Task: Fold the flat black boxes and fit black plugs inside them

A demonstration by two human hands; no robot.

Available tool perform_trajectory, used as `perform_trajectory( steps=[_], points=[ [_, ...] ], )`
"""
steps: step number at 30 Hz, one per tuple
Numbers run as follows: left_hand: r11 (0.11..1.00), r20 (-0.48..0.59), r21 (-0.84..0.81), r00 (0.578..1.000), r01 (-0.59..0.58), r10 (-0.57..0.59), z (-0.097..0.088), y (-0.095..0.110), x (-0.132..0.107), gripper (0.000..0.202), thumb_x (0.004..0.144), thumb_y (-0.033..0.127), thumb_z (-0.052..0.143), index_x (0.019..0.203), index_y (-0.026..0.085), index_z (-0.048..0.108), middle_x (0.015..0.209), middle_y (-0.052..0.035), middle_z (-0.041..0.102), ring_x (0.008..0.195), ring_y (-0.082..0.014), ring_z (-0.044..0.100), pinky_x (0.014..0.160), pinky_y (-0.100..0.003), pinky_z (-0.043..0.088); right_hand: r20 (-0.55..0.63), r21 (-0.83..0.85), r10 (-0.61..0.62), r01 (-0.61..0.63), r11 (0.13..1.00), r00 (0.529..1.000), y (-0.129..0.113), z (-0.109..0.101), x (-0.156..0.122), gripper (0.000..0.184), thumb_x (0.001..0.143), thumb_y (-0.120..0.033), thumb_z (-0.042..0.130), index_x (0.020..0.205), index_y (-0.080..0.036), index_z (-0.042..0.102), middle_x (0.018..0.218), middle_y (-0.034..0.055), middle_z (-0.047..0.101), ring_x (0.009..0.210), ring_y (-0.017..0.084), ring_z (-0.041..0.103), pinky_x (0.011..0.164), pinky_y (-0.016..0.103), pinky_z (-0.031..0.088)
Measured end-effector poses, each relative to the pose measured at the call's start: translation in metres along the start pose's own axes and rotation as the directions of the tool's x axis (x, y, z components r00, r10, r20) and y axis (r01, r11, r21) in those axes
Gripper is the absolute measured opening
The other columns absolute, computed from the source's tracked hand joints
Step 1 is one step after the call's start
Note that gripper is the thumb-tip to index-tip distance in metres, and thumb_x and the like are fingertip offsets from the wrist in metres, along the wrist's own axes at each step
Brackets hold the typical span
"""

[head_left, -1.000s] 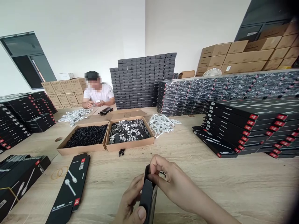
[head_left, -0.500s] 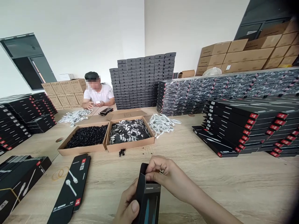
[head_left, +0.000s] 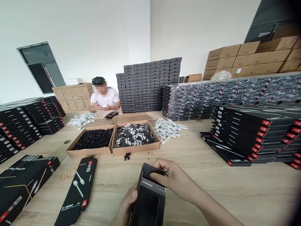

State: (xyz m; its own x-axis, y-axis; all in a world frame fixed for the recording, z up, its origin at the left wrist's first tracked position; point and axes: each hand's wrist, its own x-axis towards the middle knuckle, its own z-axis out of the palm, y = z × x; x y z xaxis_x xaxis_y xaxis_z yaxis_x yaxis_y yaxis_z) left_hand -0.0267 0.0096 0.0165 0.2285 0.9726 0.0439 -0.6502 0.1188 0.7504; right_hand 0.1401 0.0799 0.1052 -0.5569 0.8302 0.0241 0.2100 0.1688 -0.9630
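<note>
The right hand is curled, its fingertips pinching a small dark part against the top edge of a black retail box. The left hand is closed around that box from below. Toward the far edge of the wooden table, well ahead of the hands, sit a cardboard tray of black pieces and a cardboard tray of printed packets. A flat black box lies nearer, to the left.

Black carton, white print across top, too blurred to read
</note>
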Motion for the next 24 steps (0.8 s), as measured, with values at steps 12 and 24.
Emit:
perform_trajectory(
  steps=[12, 24],
  points=[
    [0.964, -0.582, -0.086, 0.798, -0.252, 0.157, 0.003, 0.022, 0.014, 0.050, 0.079, 0.053, 0.066, 0.113, 0.017, 0.069, 0.105, -0.0101, 0.076, 0.093, -0.0225, 0.071, 0.082, -0.031, 0.055, 0.187, 0.390, 0.198, -0.257, 0.884, 0.962, 0.013, 0.018, 0.000, 0.052, 0.088, -0.063, 0.052, 0.125, -0.026, 0.057, 0.117, 0.0078, 0.064, 0.105, 0.023, 0.062, 0.097, 0.040, 0.044],
    [0.916, -0.627, 0.248, 0.669, -0.314, 0.399, -0.042, 0.012, 0.028, 0.053, 0.073, 0.056, 0.067, 0.115, 0.026, 0.057, 0.120, -0.0095, 0.063, 0.086, -0.0238, 0.069, 0.072, -0.037, 0.053, -0.347, -0.047, 0.073, -0.095, 0.994, 0.935, 0.066, -0.017, -0.022, 0.048, 0.090, -0.055, 0.042, 0.116, -0.019, 0.057, 0.096, 0.0065, 0.068, 0.082, 0.020, 0.064, 0.072, 0.032, 0.052]
  ],
)
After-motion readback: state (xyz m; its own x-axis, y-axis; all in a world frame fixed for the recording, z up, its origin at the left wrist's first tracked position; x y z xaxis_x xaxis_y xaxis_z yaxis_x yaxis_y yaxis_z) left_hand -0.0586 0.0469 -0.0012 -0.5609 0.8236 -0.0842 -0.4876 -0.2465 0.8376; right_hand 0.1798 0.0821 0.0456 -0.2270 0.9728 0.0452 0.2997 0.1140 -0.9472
